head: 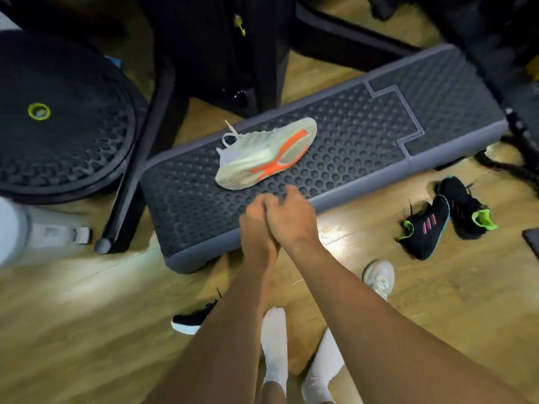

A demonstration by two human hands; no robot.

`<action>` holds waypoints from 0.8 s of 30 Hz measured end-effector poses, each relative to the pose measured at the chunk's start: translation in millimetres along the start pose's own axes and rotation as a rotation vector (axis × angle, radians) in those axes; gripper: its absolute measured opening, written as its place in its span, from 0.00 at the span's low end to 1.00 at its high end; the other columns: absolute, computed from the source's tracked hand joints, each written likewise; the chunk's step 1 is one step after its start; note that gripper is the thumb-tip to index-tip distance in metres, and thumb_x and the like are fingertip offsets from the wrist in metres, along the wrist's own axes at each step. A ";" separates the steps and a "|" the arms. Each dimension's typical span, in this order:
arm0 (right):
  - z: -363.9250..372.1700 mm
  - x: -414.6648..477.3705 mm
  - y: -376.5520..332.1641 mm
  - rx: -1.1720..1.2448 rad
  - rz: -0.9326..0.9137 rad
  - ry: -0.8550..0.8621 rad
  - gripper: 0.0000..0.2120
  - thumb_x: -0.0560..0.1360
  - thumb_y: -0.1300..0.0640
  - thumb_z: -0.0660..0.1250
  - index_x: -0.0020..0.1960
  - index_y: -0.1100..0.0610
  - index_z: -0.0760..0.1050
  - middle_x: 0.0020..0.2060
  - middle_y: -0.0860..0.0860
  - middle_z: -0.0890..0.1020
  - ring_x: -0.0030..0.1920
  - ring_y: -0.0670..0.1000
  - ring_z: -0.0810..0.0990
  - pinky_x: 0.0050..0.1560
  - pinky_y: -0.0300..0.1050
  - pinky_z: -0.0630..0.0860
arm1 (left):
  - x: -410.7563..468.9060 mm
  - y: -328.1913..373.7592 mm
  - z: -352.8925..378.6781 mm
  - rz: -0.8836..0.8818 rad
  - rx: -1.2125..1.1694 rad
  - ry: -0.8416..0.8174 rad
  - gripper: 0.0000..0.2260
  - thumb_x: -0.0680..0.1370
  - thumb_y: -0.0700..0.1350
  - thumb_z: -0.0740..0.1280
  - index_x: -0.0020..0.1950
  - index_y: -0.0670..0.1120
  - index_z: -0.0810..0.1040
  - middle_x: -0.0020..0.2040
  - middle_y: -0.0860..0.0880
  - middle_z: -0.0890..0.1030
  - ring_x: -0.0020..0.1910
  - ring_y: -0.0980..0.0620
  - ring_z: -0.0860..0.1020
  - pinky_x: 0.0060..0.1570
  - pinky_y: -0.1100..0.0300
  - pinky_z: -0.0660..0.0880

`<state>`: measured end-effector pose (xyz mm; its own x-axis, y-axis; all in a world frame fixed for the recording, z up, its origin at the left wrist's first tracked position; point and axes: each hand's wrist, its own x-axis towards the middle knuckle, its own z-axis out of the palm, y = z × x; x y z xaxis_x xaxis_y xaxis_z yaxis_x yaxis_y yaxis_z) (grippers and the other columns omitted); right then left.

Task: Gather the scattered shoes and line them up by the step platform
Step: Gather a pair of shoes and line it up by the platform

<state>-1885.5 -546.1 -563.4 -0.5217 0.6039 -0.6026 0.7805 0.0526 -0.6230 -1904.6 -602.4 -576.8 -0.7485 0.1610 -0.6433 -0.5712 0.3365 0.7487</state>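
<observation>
Gathering looked barely begun: a black shoe [189, 320] lay on the floor left of the arms, and an orange-soled shoe [265, 154] lay on its side on the platform [364, 121]. The left hand [256, 221] and right hand [291, 212] were pressed together over its near edge, holding no shoe, their finger curl too blurred to tell. Further right, a pale shoe [379, 277] and a green-lined pair [425, 228] lay scattered on the floor, so next the hands would likely need to part and grasp the orange-soled shoe.

Gym: step platform [379, 118], balance dome [58, 141].
</observation>
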 end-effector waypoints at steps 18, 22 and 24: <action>50.8 96.1 -51.0 -0.561 -0.399 -0.062 0.18 0.77 0.60 0.57 0.67 0.60 0.68 0.65 0.57 0.73 0.68 0.60 0.67 0.69 0.50 0.63 | 156.9 39.2 -43.1 0.171 0.773 -0.018 0.23 0.76 0.52 0.64 0.72 0.51 0.68 0.68 0.46 0.65 0.66 0.42 0.70 0.66 0.45 0.68; 53.3 98.4 -43.9 -0.665 -0.441 -0.018 0.16 0.76 0.63 0.56 0.63 0.63 0.70 0.60 0.61 0.75 0.66 0.61 0.69 0.66 0.50 0.66 | 161.8 47.4 -50.9 0.127 0.814 -0.110 0.26 0.74 0.52 0.70 0.71 0.49 0.70 0.69 0.46 0.69 0.65 0.46 0.72 0.62 0.58 0.70; 54.5 89.0 -36.0 -0.683 -0.468 0.070 0.15 0.77 0.61 0.57 0.62 0.62 0.70 0.58 0.60 0.75 0.61 0.61 0.72 0.59 0.51 0.69 | 153.7 49.0 -50.5 0.167 0.901 -0.119 0.20 0.74 0.49 0.70 0.64 0.47 0.74 0.64 0.47 0.74 0.61 0.46 0.75 0.53 0.60 0.70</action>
<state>-1978.9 -537.5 -621.7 -0.8395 0.4462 -0.3101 0.5370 0.7683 -0.3483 -2064.7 -608.0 -631.0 -0.7292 0.3504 -0.5877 0.0571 0.8871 0.4580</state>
